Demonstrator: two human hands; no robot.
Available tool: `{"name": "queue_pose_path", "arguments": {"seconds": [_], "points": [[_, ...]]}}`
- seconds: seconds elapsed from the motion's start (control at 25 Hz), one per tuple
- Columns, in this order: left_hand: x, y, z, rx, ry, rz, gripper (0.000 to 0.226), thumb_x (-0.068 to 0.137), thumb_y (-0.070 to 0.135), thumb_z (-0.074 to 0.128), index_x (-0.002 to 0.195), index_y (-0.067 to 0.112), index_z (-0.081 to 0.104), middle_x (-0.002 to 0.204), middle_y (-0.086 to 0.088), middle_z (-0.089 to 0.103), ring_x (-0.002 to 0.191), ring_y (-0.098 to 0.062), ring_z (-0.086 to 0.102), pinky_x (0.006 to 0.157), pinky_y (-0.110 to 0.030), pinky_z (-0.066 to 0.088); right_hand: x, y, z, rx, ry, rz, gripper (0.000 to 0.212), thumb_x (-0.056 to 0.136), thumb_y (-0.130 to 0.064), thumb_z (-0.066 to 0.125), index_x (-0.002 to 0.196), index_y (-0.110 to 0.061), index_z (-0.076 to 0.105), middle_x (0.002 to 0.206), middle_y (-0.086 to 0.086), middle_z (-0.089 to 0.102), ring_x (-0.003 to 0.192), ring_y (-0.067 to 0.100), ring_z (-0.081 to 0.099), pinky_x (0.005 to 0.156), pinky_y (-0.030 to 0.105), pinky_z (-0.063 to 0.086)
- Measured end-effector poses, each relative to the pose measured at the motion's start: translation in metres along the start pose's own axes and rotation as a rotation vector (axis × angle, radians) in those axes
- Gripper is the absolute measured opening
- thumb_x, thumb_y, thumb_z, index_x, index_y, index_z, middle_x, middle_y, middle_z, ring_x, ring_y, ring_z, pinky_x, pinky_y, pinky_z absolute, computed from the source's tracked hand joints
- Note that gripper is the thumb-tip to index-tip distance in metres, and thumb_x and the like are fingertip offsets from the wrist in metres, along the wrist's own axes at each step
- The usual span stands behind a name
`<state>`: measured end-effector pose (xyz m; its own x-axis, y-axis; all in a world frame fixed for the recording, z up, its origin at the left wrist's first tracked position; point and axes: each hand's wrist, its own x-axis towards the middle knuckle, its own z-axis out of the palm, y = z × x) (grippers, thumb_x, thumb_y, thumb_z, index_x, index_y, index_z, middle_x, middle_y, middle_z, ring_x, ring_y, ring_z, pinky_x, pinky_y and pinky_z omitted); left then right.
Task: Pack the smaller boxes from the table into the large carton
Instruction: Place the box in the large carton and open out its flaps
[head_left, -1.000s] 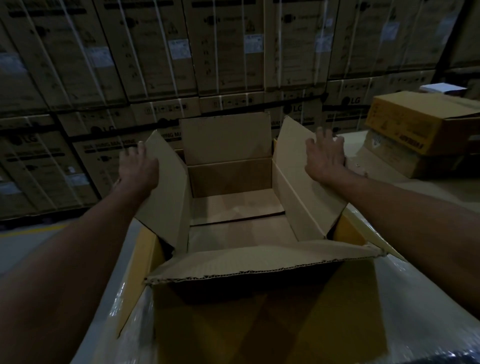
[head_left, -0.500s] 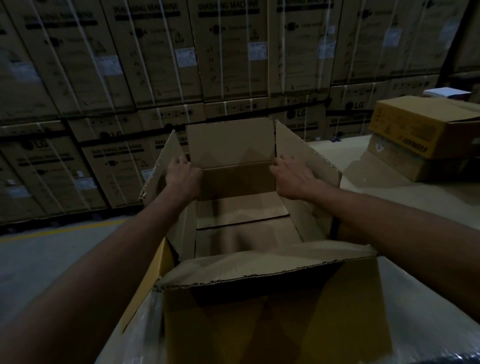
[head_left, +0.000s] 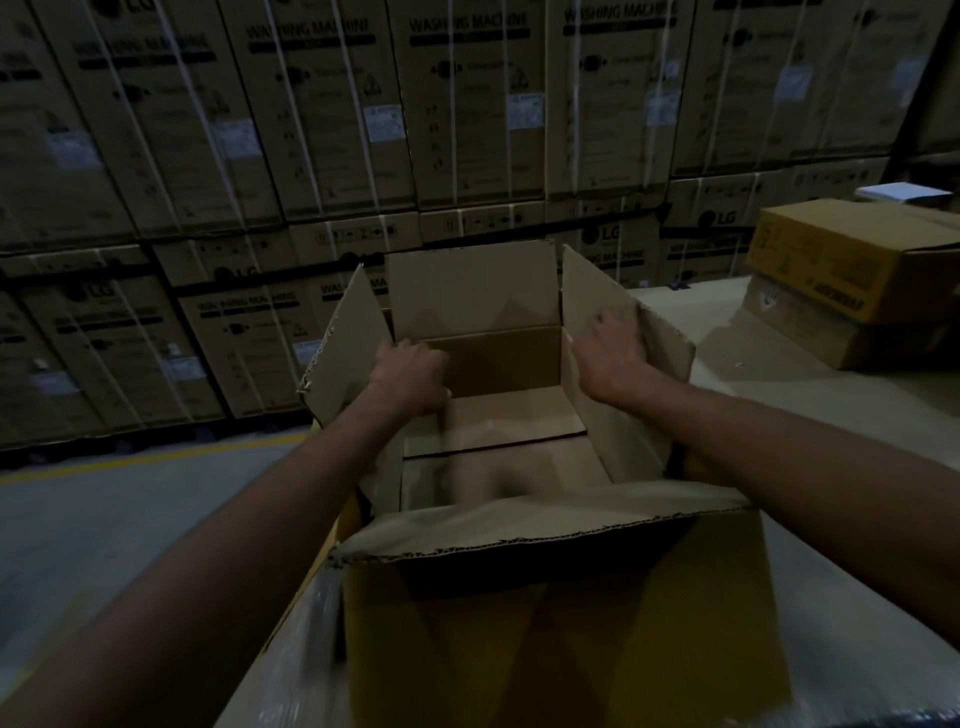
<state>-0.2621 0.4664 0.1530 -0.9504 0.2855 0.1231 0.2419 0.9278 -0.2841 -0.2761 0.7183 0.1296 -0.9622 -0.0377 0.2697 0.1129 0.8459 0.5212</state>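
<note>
The large brown carton (head_left: 472, 291) stands open in front of me, its four flaps up and its inside bare. My left hand (head_left: 410, 376) is inside the carton at the far left corner, fingers curled against the left wall under the left flap (head_left: 345, 343). My right hand (head_left: 613, 358) lies flat with spread fingers against the inner face of the right flap (head_left: 660, 353). Two smaller yellow-brown boxes (head_left: 852, 260) are stacked on the table at the far right, away from both hands.
The table (head_left: 831, 410) stretches to the right; its near part is covered in shiny plastic wrap (head_left: 857, 649). A wall of strapped washing-machine cartons (head_left: 467, 104) fills the background. Grey floor with a yellow line (head_left: 130, 462) lies to the left.
Both hands came off the outer faces of the side flaps and moved inward into the carton; the flaps now stand more upright. My view has moved closer and tilted up slightly.
</note>
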Motion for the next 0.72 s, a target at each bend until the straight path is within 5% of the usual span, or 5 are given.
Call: {"name": "queue_pose_path", "arguments": {"seconds": [0.28,0.48,0.72], "points": [[0.015,0.067,-0.035,-0.248,0.012,0.112,0.048,0.094,0.049,0.06,0.133,0.021,0.057,0.13,-0.004,0.063,0.122,-0.026,0.058,0.103,-0.045,0.041,-0.015,0.041,0.019,0.058,0.013,0.155,0.042,0.086,-0.033,0.063,0.126,-0.021,0.063,0.139,0.015,0.047,0.13,0.034,0.039,0.111,0.05,0.03],[0.026,0.144,-0.057,-0.562,-0.157,0.233,0.057,0.095,0.045,0.064,0.145,0.023,0.05,0.143,-0.002,0.058,0.127,-0.022,0.055,0.102,-0.04,0.048,-0.016,0.085,0.017,0.422,-0.01,0.271,0.049,0.092,-0.023,0.062,0.138,-0.014,0.048,0.136,0.015,0.051,0.123,0.035,0.053,0.088,0.043,0.048],[0.026,0.222,-0.078,-0.464,-0.331,0.407,0.075,0.101,0.052,0.051,0.158,0.01,0.026,0.158,-0.011,0.04,0.138,-0.029,0.045,0.11,-0.041,0.042,-0.016,0.114,0.032,0.674,-0.113,0.304,0.046,0.092,-0.021,0.059,0.137,-0.021,0.052,0.118,0.012,0.065,0.105,0.032,0.064,0.072,0.034,0.045]]}}
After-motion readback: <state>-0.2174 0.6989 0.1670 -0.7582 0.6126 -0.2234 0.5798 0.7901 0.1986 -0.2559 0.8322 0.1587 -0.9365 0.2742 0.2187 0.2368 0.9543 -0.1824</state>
